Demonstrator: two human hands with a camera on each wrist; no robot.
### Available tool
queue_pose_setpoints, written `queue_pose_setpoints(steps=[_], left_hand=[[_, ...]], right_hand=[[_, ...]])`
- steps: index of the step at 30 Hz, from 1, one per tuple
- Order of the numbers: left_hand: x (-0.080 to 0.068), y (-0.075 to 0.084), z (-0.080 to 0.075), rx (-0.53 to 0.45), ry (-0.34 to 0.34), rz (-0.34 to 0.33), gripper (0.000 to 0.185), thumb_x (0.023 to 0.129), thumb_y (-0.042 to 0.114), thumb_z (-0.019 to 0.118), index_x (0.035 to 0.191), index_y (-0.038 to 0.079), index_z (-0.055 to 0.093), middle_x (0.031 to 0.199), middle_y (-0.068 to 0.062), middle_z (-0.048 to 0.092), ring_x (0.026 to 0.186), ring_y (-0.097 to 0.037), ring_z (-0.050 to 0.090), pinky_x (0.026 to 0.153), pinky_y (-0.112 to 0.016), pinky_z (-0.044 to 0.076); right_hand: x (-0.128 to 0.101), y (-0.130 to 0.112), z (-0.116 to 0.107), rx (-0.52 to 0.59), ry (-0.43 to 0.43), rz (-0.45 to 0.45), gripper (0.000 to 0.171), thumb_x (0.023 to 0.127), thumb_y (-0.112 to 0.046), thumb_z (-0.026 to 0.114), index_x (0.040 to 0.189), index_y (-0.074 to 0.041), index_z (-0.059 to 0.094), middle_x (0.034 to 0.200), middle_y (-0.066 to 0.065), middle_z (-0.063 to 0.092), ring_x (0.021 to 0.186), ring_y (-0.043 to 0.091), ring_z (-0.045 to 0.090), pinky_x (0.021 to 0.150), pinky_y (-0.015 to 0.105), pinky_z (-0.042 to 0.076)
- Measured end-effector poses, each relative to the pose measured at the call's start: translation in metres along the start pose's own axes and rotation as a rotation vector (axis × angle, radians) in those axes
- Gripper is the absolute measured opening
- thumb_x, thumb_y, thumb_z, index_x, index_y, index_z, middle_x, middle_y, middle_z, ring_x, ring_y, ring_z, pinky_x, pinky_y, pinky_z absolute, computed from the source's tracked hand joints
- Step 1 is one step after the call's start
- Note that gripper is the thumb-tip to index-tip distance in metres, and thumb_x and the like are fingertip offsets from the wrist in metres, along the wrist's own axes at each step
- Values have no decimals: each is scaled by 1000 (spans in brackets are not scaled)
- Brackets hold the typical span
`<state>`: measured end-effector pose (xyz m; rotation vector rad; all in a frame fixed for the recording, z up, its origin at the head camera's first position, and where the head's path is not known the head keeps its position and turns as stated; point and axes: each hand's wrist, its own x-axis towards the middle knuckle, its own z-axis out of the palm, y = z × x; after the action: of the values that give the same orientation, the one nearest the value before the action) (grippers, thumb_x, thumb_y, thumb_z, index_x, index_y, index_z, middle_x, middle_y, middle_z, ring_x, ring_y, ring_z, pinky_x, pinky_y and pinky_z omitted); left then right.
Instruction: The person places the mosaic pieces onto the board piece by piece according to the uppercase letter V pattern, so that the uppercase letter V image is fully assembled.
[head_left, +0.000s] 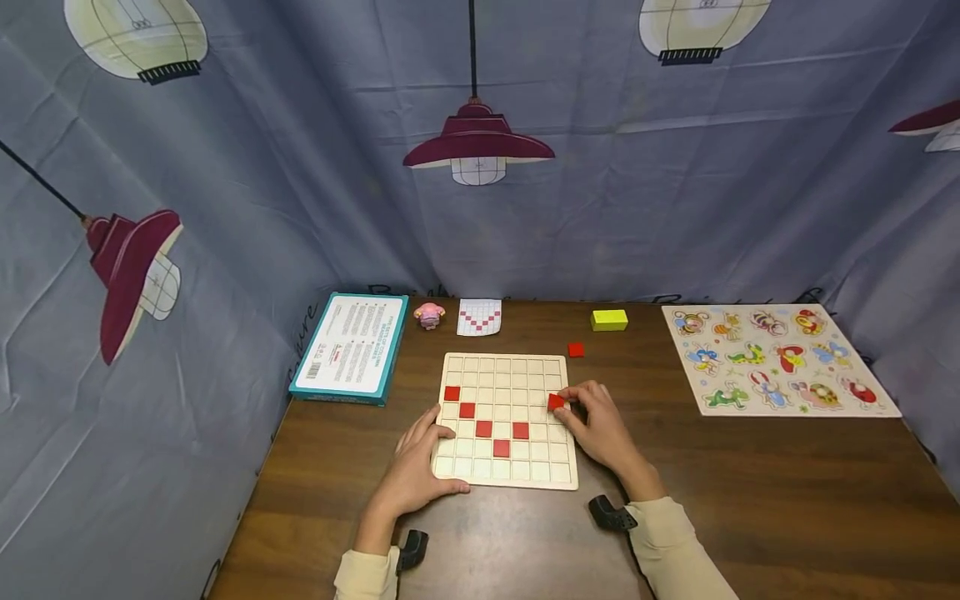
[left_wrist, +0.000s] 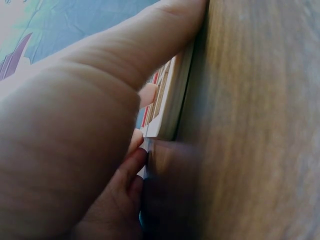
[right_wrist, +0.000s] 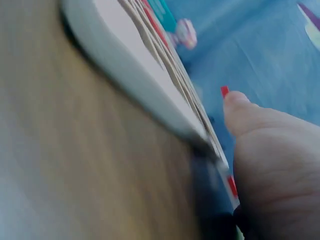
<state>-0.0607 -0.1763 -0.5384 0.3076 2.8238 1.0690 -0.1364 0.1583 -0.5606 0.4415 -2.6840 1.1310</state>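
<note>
A pale wooden grid board (head_left: 480, 367) lies flat on the table, with several red square tiles (head_left: 502, 448) set in its cells along a slanting line that turns upward at the right. My right hand (head_left: 603, 429) pinches another red tile (head_left: 556, 402) between thumb and fingers over the board's right edge. In the right wrist view that tile (right_wrist: 225, 91) shows at the thumb tip, above the board. My left hand (head_left: 415, 471) rests at the board's lower left corner, fingers spread along the left side and thumb at the front edge. One loose red tile (head_left: 575, 350) lies behind the board.
Behind the board are a pattern card (head_left: 480, 328) with a red V, a pink figure (head_left: 430, 315) and a yellow block (head_left: 609, 320). A teal-edged box (head_left: 348, 346) lies at the left. An insect puzzle board (head_left: 780, 358) lies at the right, before a grey curtain (head_left: 600, 225).
</note>
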Motion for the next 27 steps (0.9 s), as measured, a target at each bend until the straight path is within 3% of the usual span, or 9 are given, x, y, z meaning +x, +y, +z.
queue_pose_setpoints(steps=[10, 18, 27], left_hand=[[-1, 2, 0, 4, -5, 2, 76, 64, 46, 96, 123, 19, 58, 168, -10, 28, 155, -33, 25, 121, -64, 23], [-2, 0, 1, -7, 0, -1, 75, 64, 46, 96, 124, 18, 58, 168, -9, 27, 156, -32, 24, 122, -62, 22], [-3, -2, 3, 2, -4, -8, 75, 64, 47, 95, 123, 20, 58, 169, -8, 27, 156, -30, 24, 122, -62, 23]], right_hand=[[-1, -19, 15, -114, -110, -29, 25, 88, -26, 81, 109, -15, 73, 106, 0, 64, 101, 18, 52, 86, 38, 48], [-2, -19, 16, -69, -58, -38, 21, 85, -19, 81, 105, -14, 75, 101, -1, 64, 96, 16, 53, 80, 35, 47], [-2, -22, 15, -78, -73, -32, 23, 86, -21, 82, 107, -15, 78, 104, 1, 70, 97, 18, 54, 81, 36, 46]])
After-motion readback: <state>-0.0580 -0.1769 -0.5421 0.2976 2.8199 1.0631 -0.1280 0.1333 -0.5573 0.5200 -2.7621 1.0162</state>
